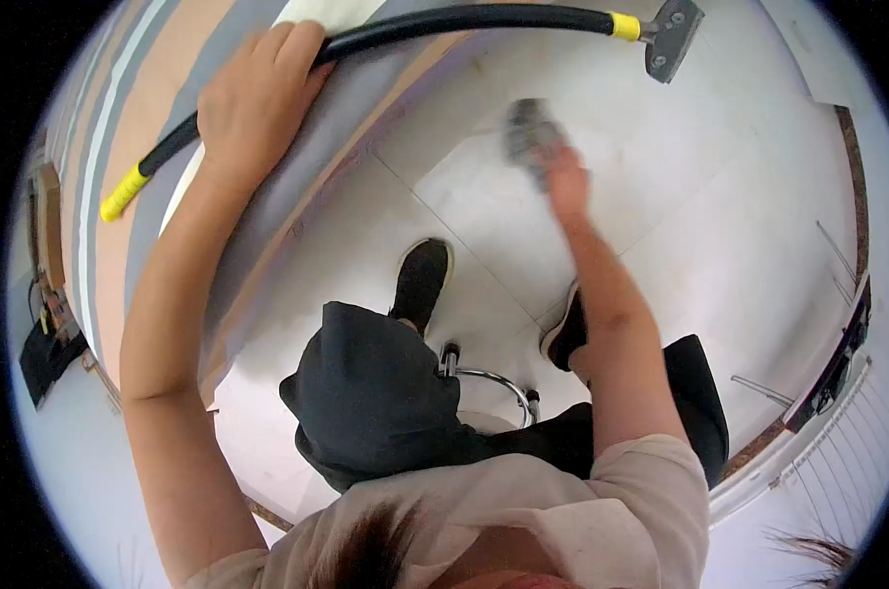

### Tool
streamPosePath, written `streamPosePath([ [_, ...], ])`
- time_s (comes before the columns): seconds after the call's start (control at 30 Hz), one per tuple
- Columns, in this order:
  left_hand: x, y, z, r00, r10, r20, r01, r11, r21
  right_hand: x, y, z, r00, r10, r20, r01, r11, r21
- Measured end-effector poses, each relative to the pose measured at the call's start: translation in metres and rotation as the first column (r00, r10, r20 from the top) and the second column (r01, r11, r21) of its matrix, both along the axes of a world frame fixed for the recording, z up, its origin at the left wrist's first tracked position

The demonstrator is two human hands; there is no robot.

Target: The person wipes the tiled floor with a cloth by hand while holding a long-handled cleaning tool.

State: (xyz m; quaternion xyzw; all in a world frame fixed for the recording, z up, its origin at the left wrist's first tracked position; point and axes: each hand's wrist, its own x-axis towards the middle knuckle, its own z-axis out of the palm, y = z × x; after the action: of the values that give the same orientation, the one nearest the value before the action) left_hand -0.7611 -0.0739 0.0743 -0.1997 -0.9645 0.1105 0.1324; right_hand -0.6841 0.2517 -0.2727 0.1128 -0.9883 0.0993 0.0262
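My left hand (258, 103) is wrapped round the black handle of a long scraper (484, 18), which lies slantwise over a striped surface. Yellow bands mark both ends of the handle, and the flat metal scraper head (672, 41) points to the upper right. Lower and further right, my right hand (566, 182) is closed on a crumpled grey cloth (526, 126) above the pale tiled floor. Motion blurs this hand and the cloth, so whether the cloth touches the floor is unclear.
The striped surface (135, 108) with a brown edge fills the upper left. Dark shoes (424, 280) stand on the floor tiles (464, 221), near a chrome stool base (503, 381). A white wire rack (837, 452) is at the lower right.
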Motion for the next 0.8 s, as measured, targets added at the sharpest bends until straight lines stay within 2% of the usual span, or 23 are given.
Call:
streamPosePath([
  [0.03,0.002,0.003,0.002,1.0,0.02,0.018,-0.019,1.0,-0.02,-0.016,0.038,-0.005,0.985,-0.164,0.055,0.161,0.986,0.05],
  [0.07,0.002,0.006,0.004,1.0,0.02,0.023,-0.02,1.0,-0.017,-0.036,0.072,-0.009,0.876,-0.462,0.142,0.481,0.861,-0.166],
  [0.1,0.0,0.007,0.005,0.999,0.032,0.033,-0.031,0.999,-0.02,-0.048,0.106,-0.005,0.897,-0.425,0.124,0.427,0.904,0.015],
  [0.13,-0.001,0.006,0.004,0.998,0.042,0.045,-0.041,0.999,-0.02,-0.058,0.119,0.002,0.853,-0.522,0.03,0.52,0.852,0.058],
  [0.23,0.0,0.01,0.002,0.995,0.075,0.069,-0.074,0.997,-0.009,-0.083,0.099,0.036,0.916,-0.398,0.047,0.391,0.913,0.115],
  [0.27,0.001,0.009,0.004,0.995,0.07,0.074,-0.069,0.998,-0.009,-0.084,0.074,0.036,0.971,-0.208,-0.116,0.201,0.977,-0.064],
  [0.3,0.0,0.01,0.004,0.995,0.063,0.078,-0.062,0.998,-0.012,-0.08,0.031,0.075,0.983,-0.158,0.09,0.157,0.987,0.015],
  [0.33,0.0,0.011,0.003,0.993,0.081,0.082,-0.079,0.997,-0.02,-0.073,0.001,0.053,0.997,0.022,-0.073,-0.037,0.978,-0.204],
  [0.37,0.0,0.012,0.003,0.991,0.101,0.087,-0.098,0.995,-0.031,-0.063,-0.033,0.052,0.982,0.158,-0.098,-0.178,0.956,-0.234],
  [0.4,0.0,0.012,0.003,0.988,0.124,0.094,-0.12,0.992,-0.043,-0.053,-0.07,0.03,0.964,0.267,-0.02,-0.266,0.948,-0.174],
  [0.43,-0.001,0.014,0.004,0.994,0.088,0.069,-0.086,0.996,-0.022,-0.043,-0.096,0.027,0.926,0.376,-0.035,-0.377,0.911,-0.167],
  [0.47,-0.003,0.017,0.004,0.997,0.052,0.048,-0.052,0.999,-0.002,-0.037,-0.113,0.032,0.876,0.479,-0.059,-0.482,0.874,-0.057],
  [0.57,-0.004,0.013,0.002,1.0,0.004,0.007,-0.004,1.0,0.018,-0.049,-0.113,0.004,0.88,0.471,-0.055,-0.473,0.863,-0.18],
  [0.6,-0.004,0.013,0.001,1.0,0.004,0.008,-0.004,1.0,0.026,-0.062,-0.102,-0.014,0.89,0.445,-0.1,-0.455,0.879,-0.14],
  [0.63,-0.002,0.013,0.0,1.0,0.009,0.009,-0.009,0.999,0.036,-0.077,-0.076,-0.013,0.925,0.374,-0.066,-0.38,0.912,-0.156],
  [0.67,-0.002,0.011,-0.002,1.0,0.0,-0.002,0.0,0.999,0.037,-0.097,-0.051,-0.022,0.978,0.2,-0.052,-0.206,0.961,-0.183],
  [0.7,-0.002,0.009,-0.003,1.0,-0.006,0.003,0.006,0.999,0.034,-0.127,-0.014,-0.017,0.97,0.13,0.205,-0.13,0.991,-0.012],
  [0.73,-0.001,0.007,-0.004,1.0,-0.01,0.001,0.01,0.999,0.034,-0.147,0.02,-0.003,0.956,-0.28,-0.091,0.174,0.786,-0.594],
  [0.77,-0.001,0.007,-0.004,1.0,-0.014,-0.001,0.014,0.999,0.032,-0.171,0.071,-0.05,0.958,-0.269,-0.101,0.229,0.926,-0.302],
  [0.8,-0.001,0.01,-0.003,1.0,0.008,0.014,-0.008,0.999,0.034,-0.193,0.109,-0.02,0.936,-0.351,0.003,0.351,0.936,-0.006],
])
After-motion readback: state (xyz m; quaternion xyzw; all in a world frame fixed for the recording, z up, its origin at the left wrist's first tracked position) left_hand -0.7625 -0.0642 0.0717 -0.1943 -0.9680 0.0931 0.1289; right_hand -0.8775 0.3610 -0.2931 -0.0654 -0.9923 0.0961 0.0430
